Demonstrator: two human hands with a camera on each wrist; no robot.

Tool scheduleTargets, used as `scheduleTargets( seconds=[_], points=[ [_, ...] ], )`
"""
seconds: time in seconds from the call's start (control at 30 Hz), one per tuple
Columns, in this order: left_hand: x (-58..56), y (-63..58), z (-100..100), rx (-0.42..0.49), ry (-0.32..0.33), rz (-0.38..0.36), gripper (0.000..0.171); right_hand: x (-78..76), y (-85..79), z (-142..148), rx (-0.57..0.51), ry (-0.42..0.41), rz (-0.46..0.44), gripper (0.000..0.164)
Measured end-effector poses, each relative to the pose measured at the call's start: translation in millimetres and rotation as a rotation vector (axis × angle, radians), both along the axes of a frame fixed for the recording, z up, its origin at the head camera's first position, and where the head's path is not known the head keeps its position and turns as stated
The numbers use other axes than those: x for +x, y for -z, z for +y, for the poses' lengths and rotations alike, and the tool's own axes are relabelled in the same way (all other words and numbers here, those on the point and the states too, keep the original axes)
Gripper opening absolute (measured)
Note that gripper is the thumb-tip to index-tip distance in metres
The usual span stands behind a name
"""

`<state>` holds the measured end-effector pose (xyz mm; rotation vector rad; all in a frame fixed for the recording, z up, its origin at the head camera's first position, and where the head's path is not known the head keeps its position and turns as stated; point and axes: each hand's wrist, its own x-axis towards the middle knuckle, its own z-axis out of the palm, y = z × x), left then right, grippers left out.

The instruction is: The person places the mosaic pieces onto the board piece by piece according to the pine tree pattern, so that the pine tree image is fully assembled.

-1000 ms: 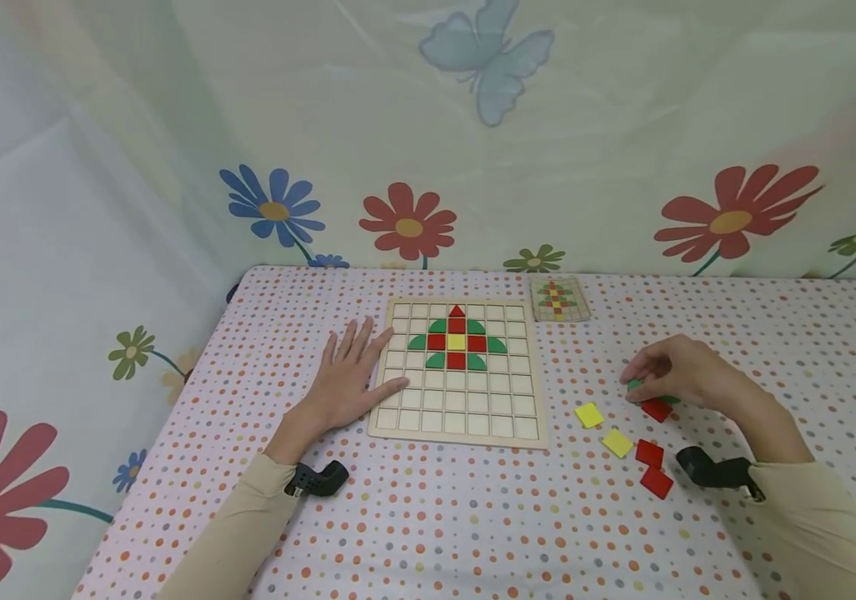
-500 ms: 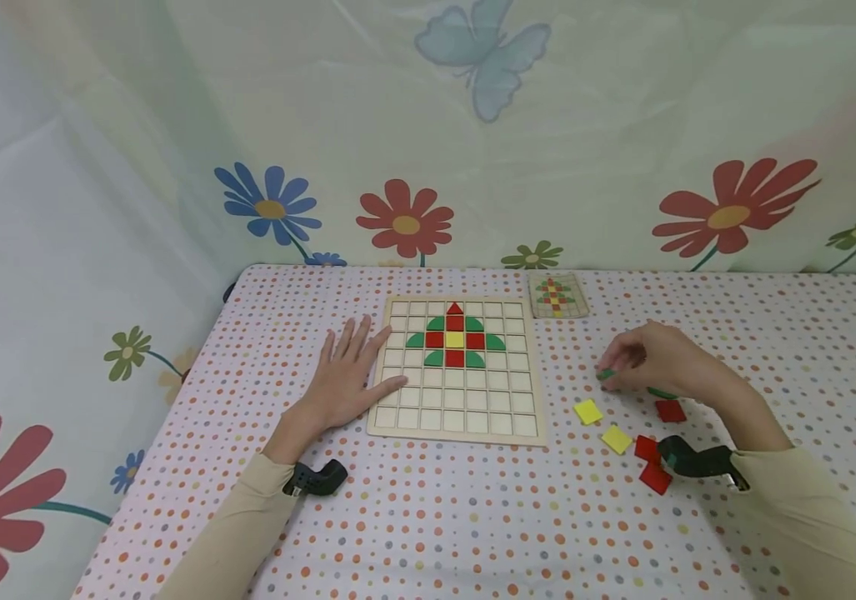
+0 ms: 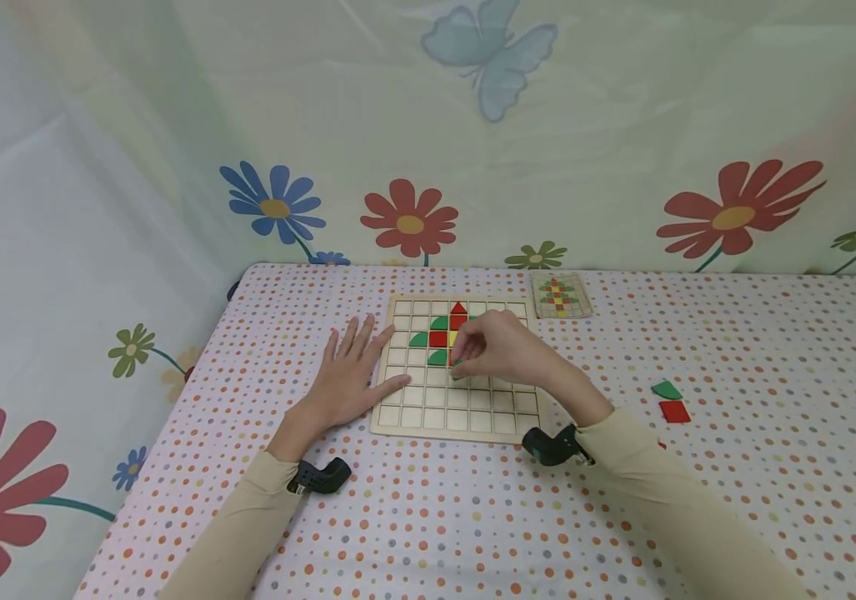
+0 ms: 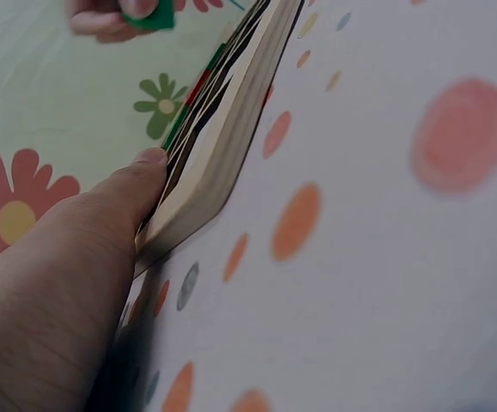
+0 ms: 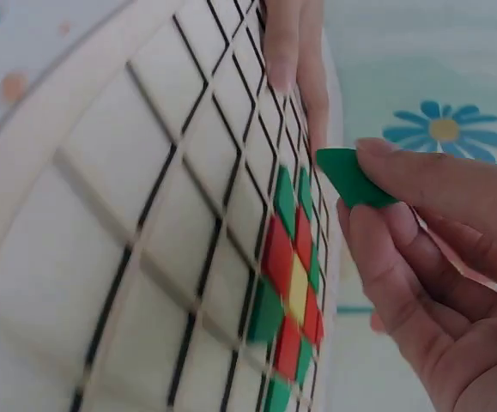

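A wooden grid board [image 3: 428, 419] lies on the table, with red, green and yellow tiles set in its upper squares. My left hand [image 3: 347, 379] rests flat along the board's left edge, fingers spread and thumb on the board. Above the middle of the board, my right hand [image 3: 506, 350] pinches a green quarter-circle tile [image 5: 349, 177] between thumb and fingers. The right wrist view shows this tile held off the grid. In the head view, my right hand covers the right part of the tile pattern.
A pattern card [image 3: 561, 297] lies beyond the board's top right corner. To the right lie a loose green tile [image 3: 667, 390] and a red tile [image 3: 674, 412]. My right forearm hides the other loose tiles, apart from a red corner. A dotted cloth covers the table.
My right hand has picked up the green tile from the loose pieces and carried it left, over the board. The left hand stays where it was.
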<state>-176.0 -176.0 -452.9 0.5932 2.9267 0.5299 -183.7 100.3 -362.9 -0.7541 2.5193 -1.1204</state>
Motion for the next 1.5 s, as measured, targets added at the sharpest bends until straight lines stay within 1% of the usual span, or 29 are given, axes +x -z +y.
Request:
scheduleTargets(
  seconds=[0.1, 0.23, 0.33, 0.47, 0.57, 0.7, 0.9, 1.13, 1.23, 1.37, 1.5],
  points=[
    [0.4, -0.1, 0, -0.001, 0.003, -0.003, 0.087, -1.8, 3.6, -21, -0.038, -0.034, -0.001, 0.01],
    [1.5, -0.3, -2, -0.001, 0.017, 0.008, 0.083, -4.7, 12.4, -39, -0.042, -0.039, 0.02, 0.005],
    [2.1, -1.3, -3, -0.004, 0.023, 0.012, 0.08, -6.8, 18.9, -47, -0.023, -0.026, 0.012, 0.006],
    [2.7, -3.4, -3, 0.005, 0.031, 0.008, 0.079, -8.2, 24.5, -53, 0.023, 0.002, -0.029, 0.007],
    [3.3, -4.1, -4, 0.004, 0.036, -0.003, 0.079, -7.0, 26.3, -56, 0.067, 0.022, -0.023, 0.008],
    [4.2, -4.6, -7, -0.008, 0.038, -0.02, 0.078, -4.6, 26.3, -60, 0.109, 0.02, 0.018, 0.011],
    [4.3, -4.9, -9, -0.017, 0.05, -0.017, 0.078, -2.9, 23.1, -65, 0.15, -0.045, 0.113, 0.009],
    [4.1, -5.3, -8, -0.015, 0.055, -0.012, 0.079, 1.3, 21.5, -72, 0.275, -0.097, 0.215, 0.009],
    [4.4, -4.5, -8, -0.016, 0.051, -0.005, 0.08, 5.0, 21.2, -74, 0.304, -0.1, 0.246, 0.009],
    [4.2, -2.8, -9, -0.021, 0.046, 0.001, 0.08, 9.0, 19.3, -76, 0.315, -0.09, 0.262, 0.013],
    [3.9, -3.0, -8, -0.007, 0.048, 0.001, 0.079, 10.8, 17.3, -77, 0.319, -0.094, 0.265, 0.018]
  ],
)
